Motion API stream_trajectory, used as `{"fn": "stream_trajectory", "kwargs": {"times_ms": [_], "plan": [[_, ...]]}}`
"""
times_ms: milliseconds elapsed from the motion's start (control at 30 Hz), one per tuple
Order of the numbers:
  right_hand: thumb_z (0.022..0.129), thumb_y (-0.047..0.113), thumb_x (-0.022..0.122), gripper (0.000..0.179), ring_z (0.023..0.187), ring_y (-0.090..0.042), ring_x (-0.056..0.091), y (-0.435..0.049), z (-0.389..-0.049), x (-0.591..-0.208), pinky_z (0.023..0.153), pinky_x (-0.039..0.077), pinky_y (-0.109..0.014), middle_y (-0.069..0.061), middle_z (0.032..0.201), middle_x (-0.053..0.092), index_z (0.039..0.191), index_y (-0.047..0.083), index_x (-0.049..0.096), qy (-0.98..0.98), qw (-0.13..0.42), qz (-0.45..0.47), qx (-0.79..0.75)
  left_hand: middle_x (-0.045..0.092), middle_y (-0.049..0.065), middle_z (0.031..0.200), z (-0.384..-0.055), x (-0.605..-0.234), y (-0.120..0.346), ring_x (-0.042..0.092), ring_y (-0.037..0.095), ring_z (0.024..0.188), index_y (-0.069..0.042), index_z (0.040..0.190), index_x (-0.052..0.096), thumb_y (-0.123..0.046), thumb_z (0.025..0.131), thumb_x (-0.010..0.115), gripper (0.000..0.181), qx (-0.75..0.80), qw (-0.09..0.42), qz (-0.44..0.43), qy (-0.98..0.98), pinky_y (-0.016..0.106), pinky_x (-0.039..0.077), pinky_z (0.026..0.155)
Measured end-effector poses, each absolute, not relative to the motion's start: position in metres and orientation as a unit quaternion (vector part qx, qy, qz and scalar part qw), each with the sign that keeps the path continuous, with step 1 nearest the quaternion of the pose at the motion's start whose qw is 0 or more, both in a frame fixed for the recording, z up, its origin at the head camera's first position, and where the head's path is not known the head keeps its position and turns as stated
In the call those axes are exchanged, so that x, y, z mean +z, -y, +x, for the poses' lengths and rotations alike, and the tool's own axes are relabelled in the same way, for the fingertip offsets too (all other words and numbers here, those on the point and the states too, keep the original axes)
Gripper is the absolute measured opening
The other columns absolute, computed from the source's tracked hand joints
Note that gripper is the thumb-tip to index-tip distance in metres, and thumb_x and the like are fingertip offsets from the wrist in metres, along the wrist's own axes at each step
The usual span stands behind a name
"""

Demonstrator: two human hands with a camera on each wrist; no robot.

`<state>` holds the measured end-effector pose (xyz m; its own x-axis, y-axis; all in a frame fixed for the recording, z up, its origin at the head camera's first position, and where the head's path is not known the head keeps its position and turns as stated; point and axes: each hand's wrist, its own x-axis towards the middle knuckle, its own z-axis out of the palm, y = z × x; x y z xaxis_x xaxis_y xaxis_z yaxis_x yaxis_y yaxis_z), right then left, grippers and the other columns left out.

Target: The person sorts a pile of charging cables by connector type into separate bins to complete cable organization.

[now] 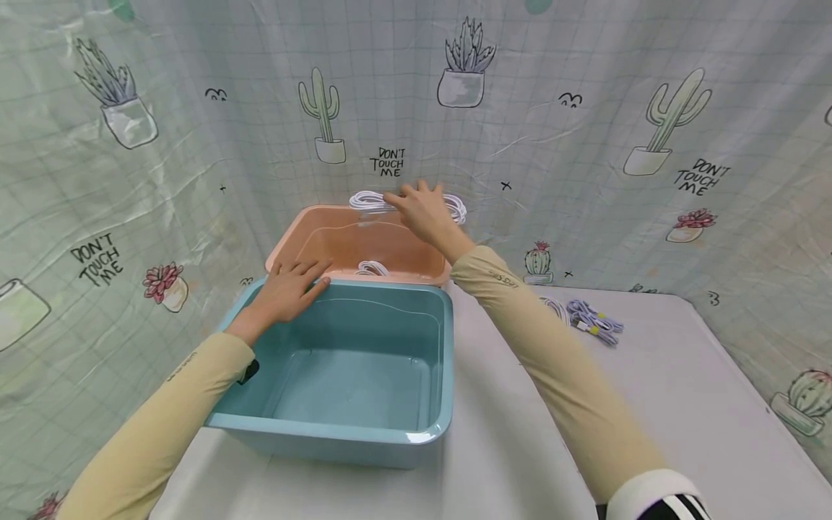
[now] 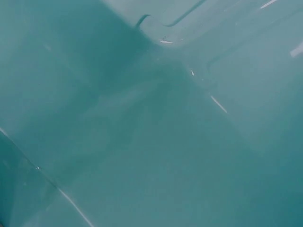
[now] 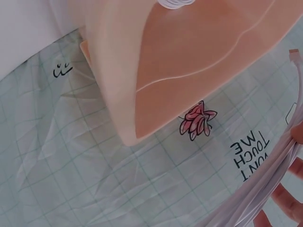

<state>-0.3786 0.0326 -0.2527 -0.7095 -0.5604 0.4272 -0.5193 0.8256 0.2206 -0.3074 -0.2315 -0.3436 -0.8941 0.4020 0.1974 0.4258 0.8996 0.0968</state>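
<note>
Now I hold the white cable (image 1: 372,202) in my right hand (image 1: 422,211), the thumb and fingers closed around the middle of its bundle. It is in the air at the far rim of the orange bin (image 1: 338,245); whether it is above the bin or a little behind, I cannot tell. One loose end (image 3: 294,55) sticks out. My left hand (image 1: 286,289) lies with long fingers at the far rim of the blue bin (image 1: 338,383) and grips no cable. Another coil (image 1: 372,268) lies inside the orange bin, and cords (image 1: 593,321) lie on the table (image 1: 650,375). I judge that the step in hand is carrying the cable. The next move, I think, calls for a steady hold, with the loose end free of the rim.
</note>
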Motion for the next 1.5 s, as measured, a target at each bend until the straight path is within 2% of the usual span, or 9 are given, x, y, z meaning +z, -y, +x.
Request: {"fn": "stream_trajectory", "kwargs": {"times_ms": [100, 433, 933, 1200, 1500], "plan": [[0.088, 0.017, 0.052, 0.037, 0.101, -0.033, 0.051, -0.030, -0.380, -0.252, 0.080, 0.041, -0.049, -0.007, 0.111, 0.056, 0.123, 0.028, 0.048, 0.923, 0.245, 0.293, -0.047, 0.032, 0.017, 0.142, -0.307, -0.343, 0.230, 0.024, 0.041, 0.131, -0.018, 0.142, 0.026, -0.044, 0.096, 0.026, 0.053, -0.070, 0.087, -0.215, 0.970, 0.063, 0.008, 0.104], [0.090, 0.018, 0.051, 0.039, 0.108, -0.033, 0.048, -0.020, -0.382, -0.248, 0.084, 0.040, -0.051, -0.005, 0.120, 0.053, 0.127, 0.031, 0.046, 0.925, 0.229, 0.296, -0.065, 0.033, 0.017, 0.142, -0.308, -0.343, 0.228, 0.026, 0.040, 0.130, -0.018, 0.142, 0.026, -0.044, 0.096, 0.026, 0.053, -0.072, 0.088, -0.214, 0.970, 0.062, 0.008, 0.104], [0.093, 0.019, 0.047, 0.033, 0.109, -0.036, 0.047, -0.026, -0.378, -0.247, 0.088, 0.040, -0.056, -0.005, 0.114, 0.054, 0.125, 0.027, 0.046, 0.912, 0.248, 0.311, -0.100, 0.036, 0.018, 0.140, -0.306, -0.342, 0.226, 0.029, 0.041, 0.129, -0.017, 0.142, 0.027, -0.042, 0.097, 0.028, 0.052, -0.077, 0.097, -0.226, 0.966, 0.062, 0.009, 0.104], [0.091, 0.020, 0.050, 0.029, 0.100, -0.033, 0.050, -0.043, -0.377, -0.252, 0.079, 0.041, -0.048, -0.004, 0.112, 0.056, 0.120, 0.024, 0.052, 0.910, 0.262, 0.312, -0.079, 0.035, 0.018, 0.140, -0.306, -0.342, 0.226, 0.029, 0.041, 0.129, -0.015, 0.141, 0.030, -0.041, 0.097, 0.028, 0.051, -0.073, 0.103, -0.230, 0.965, 0.061, 0.010, 0.104], [0.090, 0.021, 0.052, 0.026, 0.096, -0.031, 0.051, -0.073, -0.374, -0.260, 0.081, 0.040, -0.048, -0.006, 0.107, 0.059, 0.116, 0.021, 0.057, 0.920, 0.242, 0.305, -0.051, 0.033, 0.018, 0.142, -0.308, -0.344, 0.229, 0.025, 0.041, 0.131, -0.016, 0.142, 0.028, -0.044, 0.096, 0.026, 0.053, -0.069, 0.095, -0.219, 0.969, 0.061, 0.007, 0.105]]}}
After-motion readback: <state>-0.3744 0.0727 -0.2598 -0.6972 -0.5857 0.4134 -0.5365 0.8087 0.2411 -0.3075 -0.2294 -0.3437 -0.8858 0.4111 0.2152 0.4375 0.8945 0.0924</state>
